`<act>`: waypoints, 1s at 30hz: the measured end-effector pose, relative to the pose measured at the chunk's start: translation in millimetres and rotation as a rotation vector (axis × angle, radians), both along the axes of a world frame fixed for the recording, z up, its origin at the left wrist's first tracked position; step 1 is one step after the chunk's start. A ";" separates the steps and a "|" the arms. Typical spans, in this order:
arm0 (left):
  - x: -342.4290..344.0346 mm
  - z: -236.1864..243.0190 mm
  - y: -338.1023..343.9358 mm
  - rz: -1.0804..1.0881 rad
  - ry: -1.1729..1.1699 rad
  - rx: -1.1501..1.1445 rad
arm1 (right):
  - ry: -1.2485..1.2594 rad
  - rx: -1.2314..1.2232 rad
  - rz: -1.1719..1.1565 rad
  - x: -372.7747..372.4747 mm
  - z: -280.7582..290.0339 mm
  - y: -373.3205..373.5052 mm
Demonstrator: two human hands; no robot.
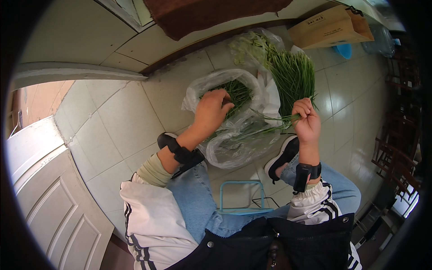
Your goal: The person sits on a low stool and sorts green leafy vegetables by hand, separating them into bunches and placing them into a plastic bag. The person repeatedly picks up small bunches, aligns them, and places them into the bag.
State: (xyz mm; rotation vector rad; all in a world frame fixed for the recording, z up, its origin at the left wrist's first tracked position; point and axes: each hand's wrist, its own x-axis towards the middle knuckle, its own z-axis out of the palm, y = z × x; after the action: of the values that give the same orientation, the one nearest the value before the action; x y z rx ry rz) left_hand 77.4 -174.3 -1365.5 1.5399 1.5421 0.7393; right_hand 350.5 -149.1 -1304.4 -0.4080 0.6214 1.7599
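Note:
A few green chive stalks (283, 119) are pinched in my right hand (307, 121), their ends stretching left over the plastic. A thick bundle of chives (294, 78) lies on the floor just beyond that hand. My left hand (211, 109) hangs over a clear plastic bag (193, 91) that holds loose green scraps (239, 92). Its fingers are loosely curled with the thumb apart, and I see nothing between them; the fingertips are partly hidden. Closer to my feet, more clear plastic (231, 153) spreads out with thin green bits inside.
Paler leaves (252, 47) lie in plastic by the cabinet base. A brown paper bag (330, 29), a blue bowl (343, 51) and a large clear bottle (380, 40) stand at the far right. My shoes flank the bag; a blue metal frame (242, 183) is between my legs. A white door (63, 207) stands left.

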 end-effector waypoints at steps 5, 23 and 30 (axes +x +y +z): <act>1.2 3.8 1.8 -0.079 0.204 0.168 | 0.002 -0.001 -0.011 1.2 6.8 1.9; 44.9 23.0 -25.0 -0.287 -0.626 -0.383 | -0.006 -0.043 -0.007 -29.7 -9.2 -7.4; 50.0 33.6 -23.4 -0.165 -0.701 -0.470 | -0.078 -0.021 0.030 -53.8 -17.6 -18.7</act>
State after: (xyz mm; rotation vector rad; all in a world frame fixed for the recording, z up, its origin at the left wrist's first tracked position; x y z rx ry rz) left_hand 127.4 -197.7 -1331.9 0.9018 0.9549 0.6627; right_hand 296.7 -167.8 -1322.1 -0.5003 0.5816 1.7584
